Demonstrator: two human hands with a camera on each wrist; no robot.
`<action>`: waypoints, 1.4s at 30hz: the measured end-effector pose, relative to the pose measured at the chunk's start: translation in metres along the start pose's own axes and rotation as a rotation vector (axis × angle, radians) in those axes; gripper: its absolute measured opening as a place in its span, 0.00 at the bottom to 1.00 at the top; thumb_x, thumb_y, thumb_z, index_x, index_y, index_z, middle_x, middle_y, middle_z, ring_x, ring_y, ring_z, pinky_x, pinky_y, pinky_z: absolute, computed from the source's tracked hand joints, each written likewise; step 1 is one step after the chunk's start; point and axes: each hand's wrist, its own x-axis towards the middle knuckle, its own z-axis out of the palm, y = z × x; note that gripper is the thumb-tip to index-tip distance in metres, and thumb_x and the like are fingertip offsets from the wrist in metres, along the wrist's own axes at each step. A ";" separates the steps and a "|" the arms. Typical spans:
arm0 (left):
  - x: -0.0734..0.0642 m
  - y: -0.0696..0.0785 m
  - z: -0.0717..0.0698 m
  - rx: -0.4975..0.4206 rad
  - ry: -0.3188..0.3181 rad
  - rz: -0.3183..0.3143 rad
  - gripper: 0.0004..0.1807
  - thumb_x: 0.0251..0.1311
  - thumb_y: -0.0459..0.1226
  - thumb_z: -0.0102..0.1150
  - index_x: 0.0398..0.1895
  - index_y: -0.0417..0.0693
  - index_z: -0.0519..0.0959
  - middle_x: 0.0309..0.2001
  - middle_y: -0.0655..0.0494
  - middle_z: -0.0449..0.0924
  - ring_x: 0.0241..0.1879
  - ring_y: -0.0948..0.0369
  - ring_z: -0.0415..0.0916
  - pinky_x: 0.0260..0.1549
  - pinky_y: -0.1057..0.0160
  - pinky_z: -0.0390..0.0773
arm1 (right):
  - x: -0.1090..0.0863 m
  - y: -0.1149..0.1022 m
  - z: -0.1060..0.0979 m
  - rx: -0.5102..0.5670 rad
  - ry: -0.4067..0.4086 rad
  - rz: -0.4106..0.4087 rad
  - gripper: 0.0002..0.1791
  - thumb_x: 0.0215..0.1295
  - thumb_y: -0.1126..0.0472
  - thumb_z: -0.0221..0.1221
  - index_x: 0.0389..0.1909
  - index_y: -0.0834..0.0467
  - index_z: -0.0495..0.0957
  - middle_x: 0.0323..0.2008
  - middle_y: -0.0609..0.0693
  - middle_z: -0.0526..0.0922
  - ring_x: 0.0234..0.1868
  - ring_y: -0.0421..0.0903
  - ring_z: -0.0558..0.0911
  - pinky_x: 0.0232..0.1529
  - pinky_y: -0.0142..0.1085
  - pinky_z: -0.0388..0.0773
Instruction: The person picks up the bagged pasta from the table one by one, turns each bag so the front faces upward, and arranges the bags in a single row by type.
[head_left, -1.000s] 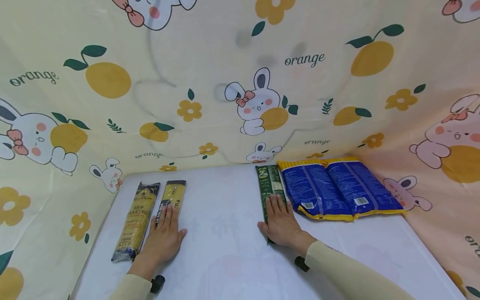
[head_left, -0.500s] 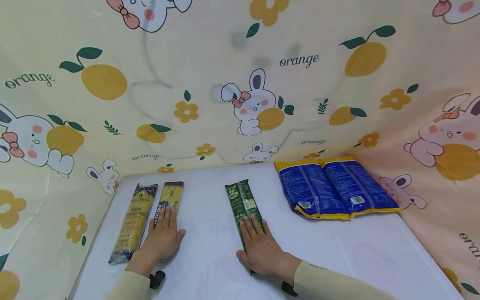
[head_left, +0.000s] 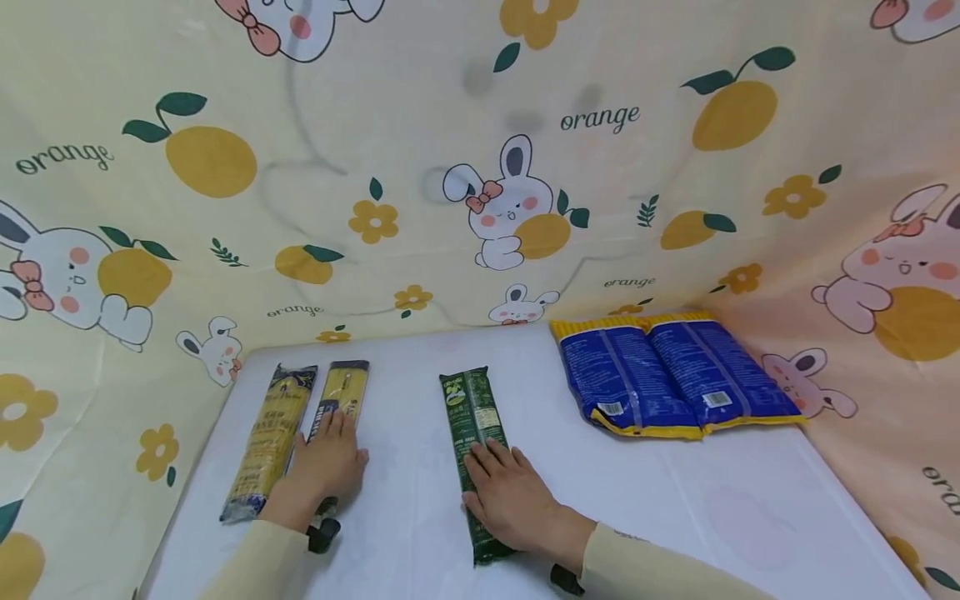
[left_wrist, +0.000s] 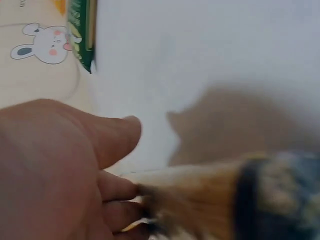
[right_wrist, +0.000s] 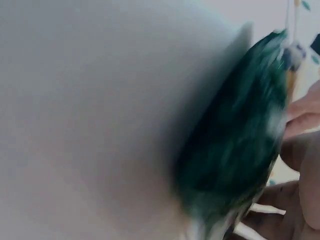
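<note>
My left hand (head_left: pixel 324 468) rests on a narrow yellow-and-navy pack of what looks like spaghetti (head_left: pixel 347 382), covering its near half. In the left wrist view the thumb stands clear of the pack (left_wrist: pixel 210 195) while the fingertips touch it. To its left lies a clear-wrapped yellow pack of pasta (head_left: pixel 268 446) with dark blue ends. My right hand (head_left: pixel 517 500) lies over the middle of a long green packet (head_left: pixel 467 408) near the centre of the table, fingers on top. Blur in the right wrist view hides the print on the green packet (right_wrist: pixel 235 135).
Two blue bags with yellow edges (head_left: pixel 630 375) lie side by side at the back right of the white table (head_left: pixel 405 517). A cream cloth (head_left: pixel 420 108) printed with rabbits and oranges hangs behind and along the sides.
My right hand has slid the green packet leftward and nearer, away from beside the blue bags to the middle. The left hand has stayed on its pack, shifting only slightly.
</note>
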 end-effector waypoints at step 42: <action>0.139 0.148 0.011 0.111 0.301 0.316 0.23 0.83 0.51 0.45 0.56 0.47 0.85 0.54 0.48 0.80 0.57 0.46 0.72 0.57 0.40 0.74 | -0.035 0.023 0.017 -0.387 0.415 0.059 0.28 0.72 0.33 0.60 0.31 0.56 0.74 0.28 0.49 0.72 0.36 0.50 0.74 0.43 0.47 0.70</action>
